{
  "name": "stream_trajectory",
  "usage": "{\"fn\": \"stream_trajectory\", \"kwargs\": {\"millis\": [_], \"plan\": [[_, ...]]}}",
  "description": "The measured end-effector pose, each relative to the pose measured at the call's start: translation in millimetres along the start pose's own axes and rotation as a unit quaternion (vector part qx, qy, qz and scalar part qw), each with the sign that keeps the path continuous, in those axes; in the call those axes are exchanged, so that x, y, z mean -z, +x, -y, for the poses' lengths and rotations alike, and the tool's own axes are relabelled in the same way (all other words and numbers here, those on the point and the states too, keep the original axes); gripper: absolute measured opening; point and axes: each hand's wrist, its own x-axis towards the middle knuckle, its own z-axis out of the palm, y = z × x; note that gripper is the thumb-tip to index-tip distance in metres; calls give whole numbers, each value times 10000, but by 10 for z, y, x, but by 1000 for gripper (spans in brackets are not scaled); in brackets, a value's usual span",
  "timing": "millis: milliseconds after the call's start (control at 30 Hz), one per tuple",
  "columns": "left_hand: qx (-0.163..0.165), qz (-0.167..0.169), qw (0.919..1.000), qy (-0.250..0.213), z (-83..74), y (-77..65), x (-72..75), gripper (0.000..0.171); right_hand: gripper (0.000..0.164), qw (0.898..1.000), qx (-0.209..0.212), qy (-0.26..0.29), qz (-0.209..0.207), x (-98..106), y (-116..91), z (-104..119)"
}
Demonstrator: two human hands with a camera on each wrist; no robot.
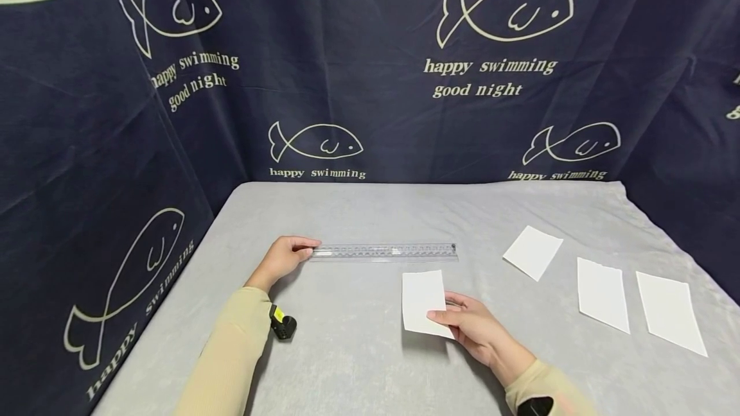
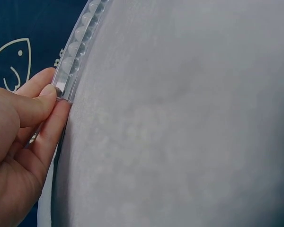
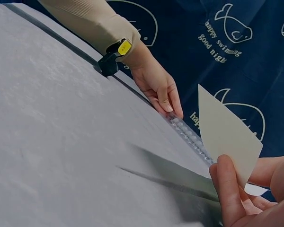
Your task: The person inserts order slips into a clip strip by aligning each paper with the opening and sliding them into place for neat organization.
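A clear plastic ruler (image 1: 384, 251) lies crosswise on the grey-covered table. My left hand (image 1: 283, 257) pinches its left end; in the left wrist view the thumb of that hand (image 2: 23, 118) presses on the corner of the ruler (image 2: 76, 47). Lower and to the right, my right hand (image 1: 476, 327) holds a white paper card (image 1: 424, 300) by its right edge, thumb on the front and fingers behind. The card is raised over the table, just below the ruler's right half. In the right wrist view the card (image 3: 229, 130) stands tilted between thumb and fingers.
Three more white cards lie at the right: one farther back (image 1: 533, 253), one in the middle (image 1: 603, 294) and one near the right edge (image 1: 670, 313). A dark blue curtain (image 1: 393, 108) with fish prints encloses the table's back and sides.
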Motion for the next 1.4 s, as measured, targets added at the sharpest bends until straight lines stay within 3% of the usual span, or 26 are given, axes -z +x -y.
{"fn": "stream_trajectory", "kwargs": {"millis": [667, 1400], "plan": [[134, 24, 9999, -5, -43, -15, 14, 21, 68, 9998, 96, 145, -35, -97, 79, 138], [164, 3, 9999, -34, -33, -12, 15, 22, 66, 9995, 58, 299, -89, -162, 166, 144]]}}
